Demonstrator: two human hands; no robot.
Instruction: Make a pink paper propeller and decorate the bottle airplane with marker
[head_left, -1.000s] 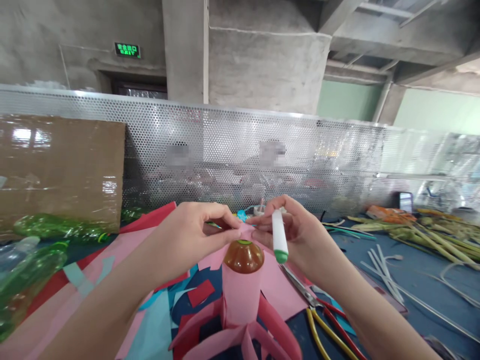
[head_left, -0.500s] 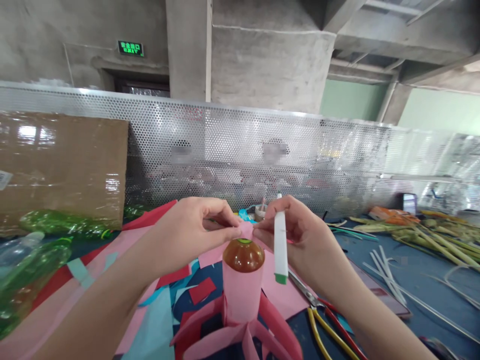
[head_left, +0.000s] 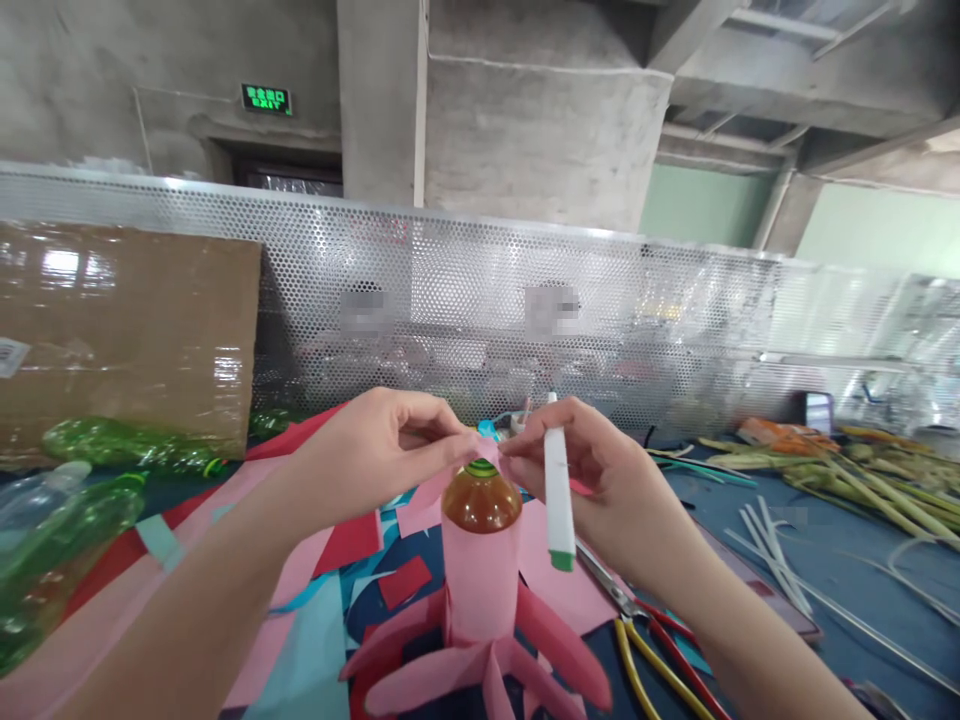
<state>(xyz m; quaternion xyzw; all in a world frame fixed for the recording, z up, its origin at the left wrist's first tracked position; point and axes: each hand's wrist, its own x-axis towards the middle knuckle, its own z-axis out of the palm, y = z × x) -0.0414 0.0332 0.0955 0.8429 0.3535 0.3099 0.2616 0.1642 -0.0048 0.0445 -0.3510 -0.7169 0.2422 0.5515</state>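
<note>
A brown bottle [head_left: 481, 502] stands upright in front of me, wrapped in pink paper [head_left: 481, 575] with pink and red paper strips [head_left: 427, 678] spreading out from its base. Just above its green-ringed neck, a small piece of pink paper [head_left: 489, 450] is pinched between both hands. My left hand [head_left: 401, 437] closes thumb and fingertips on its left side. On the other side, my right hand [head_left: 581, 460] grips the same piece and also carries a white marker with green ends [head_left: 559, 500], tucked among its fingers.
Red-and-yellow-handled scissors or pliers [head_left: 637, 610] lie right of the bottle. Green plastic bottles [head_left: 82, 550] and cardboard [head_left: 127, 340] are at left. Coloured paper [head_left: 307, 640] covers the left side of the table. White strips [head_left: 776, 565] and dried stalks [head_left: 862, 480] lie at right, before a perforated metal screen [head_left: 480, 260].
The pink piece and both fingertips have shifted slightly left and down over the bottle neck, where more of the green ring shows. The bottle appears a little farther left.
</note>
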